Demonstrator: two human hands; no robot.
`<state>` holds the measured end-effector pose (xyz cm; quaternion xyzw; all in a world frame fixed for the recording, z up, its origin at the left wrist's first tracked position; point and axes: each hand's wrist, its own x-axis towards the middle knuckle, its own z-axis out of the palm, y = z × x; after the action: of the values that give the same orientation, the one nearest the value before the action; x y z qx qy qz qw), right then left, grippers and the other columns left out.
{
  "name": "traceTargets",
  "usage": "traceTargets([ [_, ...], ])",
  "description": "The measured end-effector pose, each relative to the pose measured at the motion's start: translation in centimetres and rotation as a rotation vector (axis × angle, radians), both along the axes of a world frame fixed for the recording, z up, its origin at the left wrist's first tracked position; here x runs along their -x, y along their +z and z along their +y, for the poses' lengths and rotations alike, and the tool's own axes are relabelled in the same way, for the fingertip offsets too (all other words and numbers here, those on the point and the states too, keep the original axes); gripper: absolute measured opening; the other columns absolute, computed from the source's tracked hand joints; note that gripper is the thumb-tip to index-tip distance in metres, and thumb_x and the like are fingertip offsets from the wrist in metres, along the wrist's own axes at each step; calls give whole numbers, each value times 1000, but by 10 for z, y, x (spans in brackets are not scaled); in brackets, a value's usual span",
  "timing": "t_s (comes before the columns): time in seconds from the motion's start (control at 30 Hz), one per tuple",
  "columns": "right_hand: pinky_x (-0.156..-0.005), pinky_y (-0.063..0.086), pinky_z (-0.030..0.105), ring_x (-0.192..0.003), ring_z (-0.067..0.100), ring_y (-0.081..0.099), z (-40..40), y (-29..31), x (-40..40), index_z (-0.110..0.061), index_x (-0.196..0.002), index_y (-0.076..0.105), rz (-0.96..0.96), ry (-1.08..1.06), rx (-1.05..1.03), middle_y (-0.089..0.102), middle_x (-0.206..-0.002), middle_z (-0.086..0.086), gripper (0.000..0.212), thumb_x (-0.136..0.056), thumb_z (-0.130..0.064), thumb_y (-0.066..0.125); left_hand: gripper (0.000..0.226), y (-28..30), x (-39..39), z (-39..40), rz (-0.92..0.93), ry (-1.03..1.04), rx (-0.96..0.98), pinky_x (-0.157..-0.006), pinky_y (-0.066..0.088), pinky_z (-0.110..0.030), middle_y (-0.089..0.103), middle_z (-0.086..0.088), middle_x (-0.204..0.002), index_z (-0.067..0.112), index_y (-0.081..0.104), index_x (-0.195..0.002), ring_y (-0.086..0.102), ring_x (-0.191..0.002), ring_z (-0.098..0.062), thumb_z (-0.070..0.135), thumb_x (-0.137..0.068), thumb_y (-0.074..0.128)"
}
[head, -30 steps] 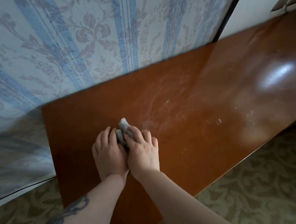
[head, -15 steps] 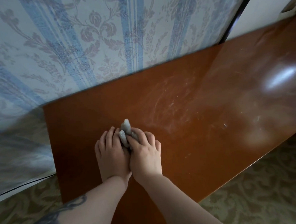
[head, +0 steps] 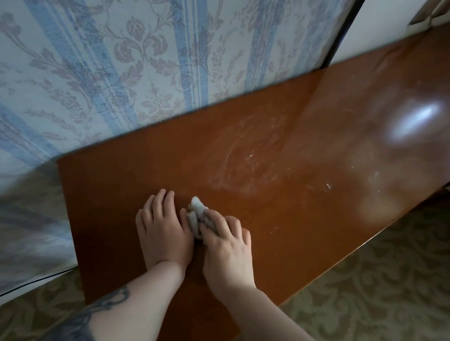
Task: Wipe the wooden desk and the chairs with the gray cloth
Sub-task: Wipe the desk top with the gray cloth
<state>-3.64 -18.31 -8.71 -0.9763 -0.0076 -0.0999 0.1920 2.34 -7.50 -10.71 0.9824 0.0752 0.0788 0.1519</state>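
Observation:
The wooden desk (head: 313,190) is a glossy red-brown top that runs from lower left to upper right, with pale dusty smears near its middle. A small crumpled gray cloth (head: 197,212) lies on the desk's left part. My right hand (head: 225,246) presses down on the cloth, its fingers over the cloth's near side, with most of the cloth hidden under them. My left hand (head: 162,229) lies flat on the desk just left of the cloth, fingers straight and touching its edge. No chair is in view.
Blue-striped floral wallpaper (head: 157,55) rises right behind the desk's far edge. A dark door frame (head: 351,17) and a white panel stand at the upper right. Patterned carpet (head: 386,279) lies below the desk's near edge. White specks (head: 328,186) dot the desk's right half.
My left hand has slid a little left and flattened, away from the cloth bundle. My right hand and the cloth stay almost in place.

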Motion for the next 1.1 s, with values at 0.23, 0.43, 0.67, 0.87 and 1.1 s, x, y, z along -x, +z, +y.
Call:
traceTargets([
  [0.23,-92,35,45,-119,26,37,-112,-9,37,-24,-127,62,106,-716,-51,47,-139,-6,43,-86,-11,61,41,3,2,-1,46,1,-12,-111,29,-48,47,-9,-143,12,50,-134,36,-135,-29,28,-96,45],
  [0.43,-81,35,40,-110,29,40,-70,4,26,-18,-118,66,-91,-535,-59,52,-131,1,56,-66,4,66,45,6,3,-3,103,4,-64,-113,27,-47,44,-9,-145,12,46,-138,34,-137,-28,31,-98,41],
  [0.67,-79,44,43,-110,23,44,-90,-11,44,-27,-124,63,56,-378,80,50,-132,-8,50,-77,-13,55,41,17,-9,-26,164,169,28,-114,22,-48,45,-9,-143,12,49,-132,33,-136,-28,30,-96,43],
  [0.87,-85,37,47,-113,29,39,-106,1,32,-16,-117,68,-16,-724,-75,53,-131,2,40,-80,-3,62,37,8,-6,-28,101,179,43,-116,20,-49,46,-9,-143,12,51,-131,32,-137,-28,22,-96,43],
  [1.1,-90,47,39,-117,20,41,-40,-6,-19,-34,-118,64,37,326,103,47,-137,-12,46,-77,-15,65,35,7,-6,-20,-56,226,255,-112,30,-49,56,-8,-134,10,57,-127,44,-131,-26,5,-95,44],
])
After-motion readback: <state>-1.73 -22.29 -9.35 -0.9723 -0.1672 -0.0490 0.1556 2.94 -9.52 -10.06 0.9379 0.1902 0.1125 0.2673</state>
